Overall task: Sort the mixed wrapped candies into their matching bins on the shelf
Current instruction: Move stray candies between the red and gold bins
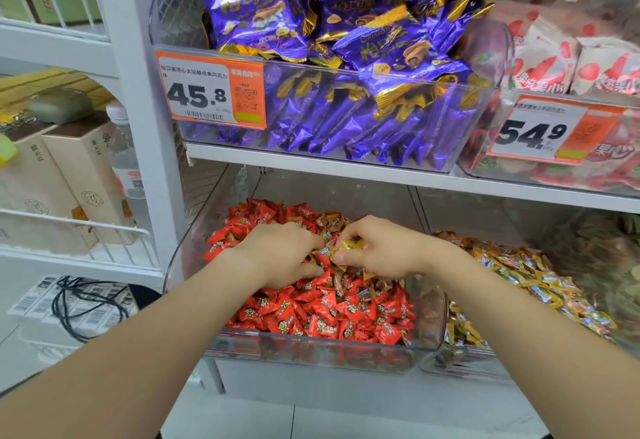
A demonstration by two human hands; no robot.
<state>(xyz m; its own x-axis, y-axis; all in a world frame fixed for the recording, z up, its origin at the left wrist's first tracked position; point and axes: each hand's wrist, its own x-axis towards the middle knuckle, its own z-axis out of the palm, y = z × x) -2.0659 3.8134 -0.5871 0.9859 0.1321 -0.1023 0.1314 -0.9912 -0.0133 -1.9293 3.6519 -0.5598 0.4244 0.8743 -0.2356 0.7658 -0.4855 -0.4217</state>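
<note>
Plainly, we are mid-pick. Our right hand (379, 251) pinches a gold-wrapped candy (350, 244) between thumb and forefinger, just above the far middle of the red candies (311, 314) in the lower left bin (311, 345). Our left hand (282, 255) lies beside it with its fingers curled down into the heap. We cannot tell whether it holds anything.

The pinch looks to be on the wrapper rather than on the sweet itself. We judge it could slip on the way to the right bin (450, 359), where the gold candies (519, 283) lie. The piece would then fall back among the reds or into the gap between the two bins. More gold and brown wrappers sit half buried around our fingers. Raking with the left hand could push them deeper, or nudge reds over the near rim. Brown and gold may also be different kinds, so mixing them up is a risk.

As for writing, the upper left bin of purple packets (346, 40) carries an orange tag (207, 90). It reads 45.8 and has a barcode, a QR code and a line of small Chinese text. The packets show large Chinese characters and a word that starts "Choco". To the right, a second orange tag (547, 130) reads 54.9 below white-and-red packets (554, 58); its smaller print is blurred. The print on the red wrappers is too small to read.
</note>
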